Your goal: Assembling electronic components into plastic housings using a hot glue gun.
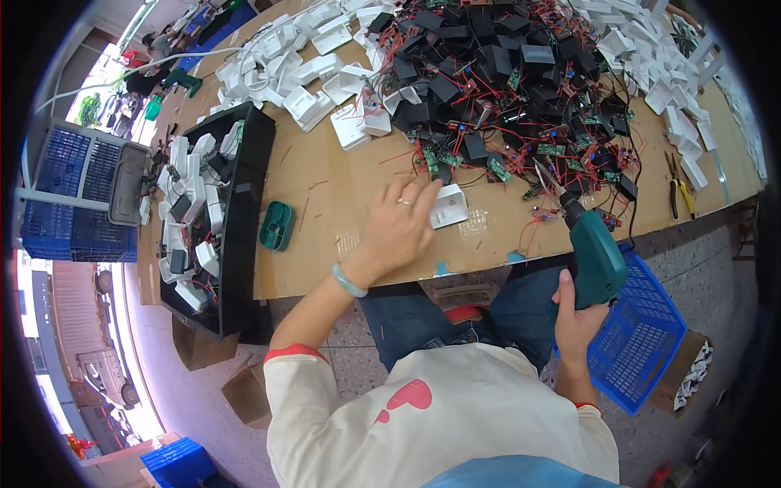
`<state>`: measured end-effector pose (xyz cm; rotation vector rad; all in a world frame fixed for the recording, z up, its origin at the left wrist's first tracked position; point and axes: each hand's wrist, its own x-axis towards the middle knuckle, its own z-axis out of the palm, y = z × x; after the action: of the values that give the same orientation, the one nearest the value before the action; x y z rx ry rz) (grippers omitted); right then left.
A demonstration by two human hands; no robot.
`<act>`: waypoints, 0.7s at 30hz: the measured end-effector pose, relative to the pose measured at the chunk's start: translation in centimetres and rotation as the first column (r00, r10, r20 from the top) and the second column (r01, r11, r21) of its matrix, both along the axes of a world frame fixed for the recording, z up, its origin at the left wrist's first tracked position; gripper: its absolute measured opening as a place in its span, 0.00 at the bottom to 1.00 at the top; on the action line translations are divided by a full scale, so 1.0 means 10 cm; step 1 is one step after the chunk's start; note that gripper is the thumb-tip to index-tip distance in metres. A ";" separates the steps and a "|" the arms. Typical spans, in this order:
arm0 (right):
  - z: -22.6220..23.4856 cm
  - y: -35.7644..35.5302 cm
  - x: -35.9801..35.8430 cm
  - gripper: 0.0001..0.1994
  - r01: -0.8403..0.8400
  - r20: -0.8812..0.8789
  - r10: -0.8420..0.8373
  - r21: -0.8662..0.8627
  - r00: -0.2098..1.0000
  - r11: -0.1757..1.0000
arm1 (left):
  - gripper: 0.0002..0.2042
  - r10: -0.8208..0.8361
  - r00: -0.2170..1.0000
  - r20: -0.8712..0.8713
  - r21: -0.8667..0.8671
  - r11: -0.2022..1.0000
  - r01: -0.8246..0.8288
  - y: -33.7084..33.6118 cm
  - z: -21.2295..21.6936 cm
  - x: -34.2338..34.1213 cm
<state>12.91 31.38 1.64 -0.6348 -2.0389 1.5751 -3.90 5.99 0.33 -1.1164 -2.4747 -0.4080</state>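
A small white plastic housing (449, 206) lies near the table's front edge, its open side facing up. My left hand (399, 224) is against its left side, fingers curled along that edge; the thumb side is partly hidden. In my right hand (579, 313) is a green power drill (598, 256), gripped by its handle. The drill's slim bit points up and left, toward the near edge of a heap of black boxes (496, 61) with red wires and green circuit boards. The drill tip is apart from the white housing.
Many white housings (313, 106) lie beyond and beside the heap. A black bin (244, 203) of parts and a small green compartment tray (277, 226) stand at left. Yellow-handled pliers (680, 195) lie at right. Below the table edge is a blue basket (643, 342).
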 end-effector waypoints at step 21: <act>0.00 0.09 -0.07 0.10 -0.035 -0.002 0.035 0.016 0.999 0.999 | 0.38 0.368 0.721 0.587 0.112 0.845 -0.522 -0.10 0.13 -2.85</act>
<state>12.22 32.24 1.62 -0.5950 -2.0695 1.5768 -32.39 4.96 1.62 -0.2591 -2.9288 -0.9913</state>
